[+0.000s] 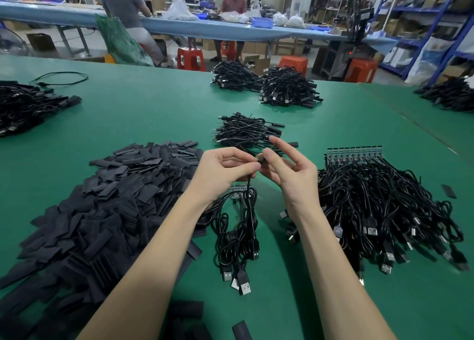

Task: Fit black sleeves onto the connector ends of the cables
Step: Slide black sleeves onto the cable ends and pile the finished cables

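Note:
My left hand pinches a thin black cable near its upper end, above the green table. My right hand pinches a small black sleeve at that same end, with its other fingers spread. The cable hangs down into a small bundle of cables lying between my forearms, with USB plugs at the near end. A small circuit board sits just below my left hand. A big heap of flat black sleeves lies at the left.
A large pile of cables with circuit boards lies at the right. A smaller cable pile sits just beyond my hands, with more piles farther back and at the left edge. People work at a blue bench behind.

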### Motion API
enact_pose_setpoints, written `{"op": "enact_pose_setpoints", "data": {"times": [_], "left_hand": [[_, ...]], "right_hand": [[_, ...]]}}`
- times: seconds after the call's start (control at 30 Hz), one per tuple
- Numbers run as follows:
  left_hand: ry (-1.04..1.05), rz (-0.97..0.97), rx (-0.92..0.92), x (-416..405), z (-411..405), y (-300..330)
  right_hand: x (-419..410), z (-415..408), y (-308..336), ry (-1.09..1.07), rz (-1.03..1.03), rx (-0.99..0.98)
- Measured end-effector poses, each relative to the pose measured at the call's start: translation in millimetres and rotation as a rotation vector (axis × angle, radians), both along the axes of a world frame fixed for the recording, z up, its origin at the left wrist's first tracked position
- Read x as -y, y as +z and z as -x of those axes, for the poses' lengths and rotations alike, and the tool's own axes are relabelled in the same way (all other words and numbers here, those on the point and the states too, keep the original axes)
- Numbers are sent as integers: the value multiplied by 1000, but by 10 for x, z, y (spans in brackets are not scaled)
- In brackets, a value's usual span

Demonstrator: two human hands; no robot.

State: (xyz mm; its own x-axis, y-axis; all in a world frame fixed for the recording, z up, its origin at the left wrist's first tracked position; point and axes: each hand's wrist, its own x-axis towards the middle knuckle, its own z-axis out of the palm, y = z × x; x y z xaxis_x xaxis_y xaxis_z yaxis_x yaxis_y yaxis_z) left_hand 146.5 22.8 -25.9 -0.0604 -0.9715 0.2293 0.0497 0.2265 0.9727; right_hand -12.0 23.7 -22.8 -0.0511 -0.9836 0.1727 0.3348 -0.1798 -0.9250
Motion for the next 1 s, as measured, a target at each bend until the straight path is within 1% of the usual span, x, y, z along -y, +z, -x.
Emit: {"op": "enact_pose_setpoints", "data": {"times": [0.27,0.33,0.47,0.53,0.6,0.67,0.73,0.77,0.87,1.0], "left_hand": [[51,52,44,26,7,-76],[72,75,52,23,22,-93],[85,100,54,31,57,-116],[80,84,118,46,49,-116],[56,20,199,48,26,-120],[12,-53,318,32,12,-121],[-31,-101,436,13,19,-115],[-41,-114,459,6,33,-114],[-19,-96,414,-20,123,-94],[166,-32,354,7,234,-9]], "right_hand": [[5,-13,-48,-35,12,-62],[-5,-30,-46,-46,36,-88],[-18,-77,-52,-145,119,-183],[-24,-68,-48,-178,134,-199],[-26,-45,-33,-217,135,-209],[-26,-17,-7,-247,134,-217],[-18,18,22,-261,138,-195],[-13,36,39,-266,138,-174],[19,62,82,-259,108,-129],[83,63,86,-171,-60,-117]]}}
